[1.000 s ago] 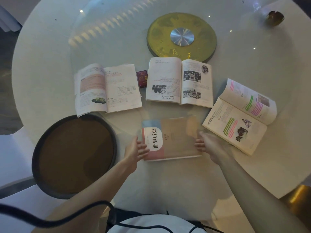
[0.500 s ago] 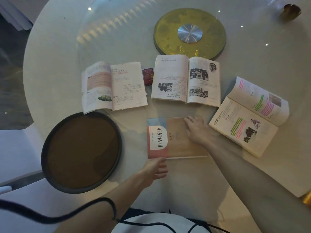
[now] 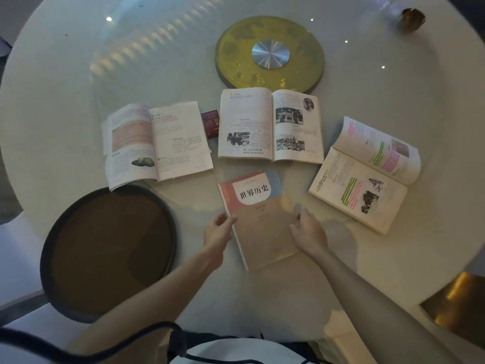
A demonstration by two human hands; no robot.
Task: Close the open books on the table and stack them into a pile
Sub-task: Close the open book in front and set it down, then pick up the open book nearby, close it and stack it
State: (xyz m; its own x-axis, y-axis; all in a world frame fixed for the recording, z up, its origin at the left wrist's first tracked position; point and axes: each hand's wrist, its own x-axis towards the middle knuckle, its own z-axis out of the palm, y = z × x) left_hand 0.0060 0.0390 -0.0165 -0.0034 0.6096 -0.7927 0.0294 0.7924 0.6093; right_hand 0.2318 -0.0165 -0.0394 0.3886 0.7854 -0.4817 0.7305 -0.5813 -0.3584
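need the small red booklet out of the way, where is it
In the head view the small red booklet lies left of centre, between the left open book and the middle open book.

Round white table (image 3: 65, 106) with a glass top fills most of the frame; small ceiling-light reflections dot the upper half, with a streaked glare band at upper left. Gold disc (image 3: 270, 53) with a silver hub sits at top center. Dark round tray (image 3: 110, 253) with a brown inside overlaps the table's lower-left edge. Small brass-coloured object (image 3: 413, 18) at top right, too blurred to identify. Gold-toned surface (image 3: 456, 308) at lower right. Dim light overall; dark floor at left edge.
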